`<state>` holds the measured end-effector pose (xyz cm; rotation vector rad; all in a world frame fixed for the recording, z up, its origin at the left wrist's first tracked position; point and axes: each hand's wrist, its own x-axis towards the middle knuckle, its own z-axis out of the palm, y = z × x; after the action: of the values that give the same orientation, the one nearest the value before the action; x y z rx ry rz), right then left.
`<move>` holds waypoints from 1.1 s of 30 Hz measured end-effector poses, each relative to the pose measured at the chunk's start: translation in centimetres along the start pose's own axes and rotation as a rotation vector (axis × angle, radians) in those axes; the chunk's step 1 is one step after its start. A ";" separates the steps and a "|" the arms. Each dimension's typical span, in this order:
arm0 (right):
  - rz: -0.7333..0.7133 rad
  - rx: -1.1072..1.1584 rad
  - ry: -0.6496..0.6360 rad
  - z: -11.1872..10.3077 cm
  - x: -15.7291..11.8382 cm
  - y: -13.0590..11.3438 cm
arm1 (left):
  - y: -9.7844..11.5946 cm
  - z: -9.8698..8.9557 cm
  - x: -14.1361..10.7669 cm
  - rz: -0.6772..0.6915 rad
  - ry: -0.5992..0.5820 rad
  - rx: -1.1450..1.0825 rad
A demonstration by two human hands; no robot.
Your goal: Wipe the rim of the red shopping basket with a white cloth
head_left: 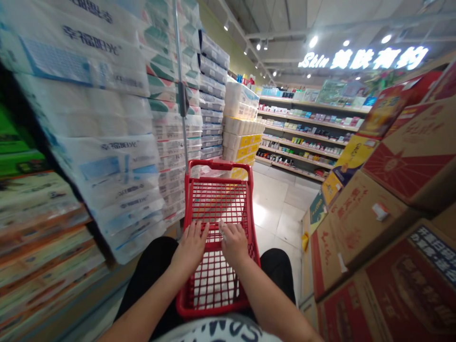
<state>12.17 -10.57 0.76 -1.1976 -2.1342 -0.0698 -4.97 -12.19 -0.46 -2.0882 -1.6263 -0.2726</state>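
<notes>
A red plastic shopping basket (218, 311) with grid sides stands between my black-clad knees, its raised handle at the far end. My left hand (191, 243) lies on its mesh at the left, fingers stretched forward and slightly apart. On the right part of the same mesh rests my right hand (234, 241), its fingers extended and a little bent. Neither hand is wrapped round anything. Pale floor shows through the grid, and no goods are visible inside the basket.
Wrapped tissue packs (121, 156) are stacked high along the left, beside a thin metal pole (184, 128). Cardboard cartons (370, 209) rise on the right. Shelves of small products (313, 116) stand ahead beyond the tiled floor (272, 194).
</notes>
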 end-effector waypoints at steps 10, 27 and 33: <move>0.137 -0.016 0.054 -0.3 0.7 1.2 | -0.1 0.4 0.0 -0.011 -0.014 0.015; 0.385 -0.013 0.264 0.5 1.2 1.7 | -0.2 0.4 -0.1 -0.014 -0.051 0.059; 0.185 0.065 0.184 1.4 1.0 2.4 | 0.0 -0.5 0.4 -0.060 -0.144 -0.018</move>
<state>12.91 -7.96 -0.33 -1.2924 -1.8466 -0.0269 -4.83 -12.08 0.19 -2.1185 -1.7778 -0.1599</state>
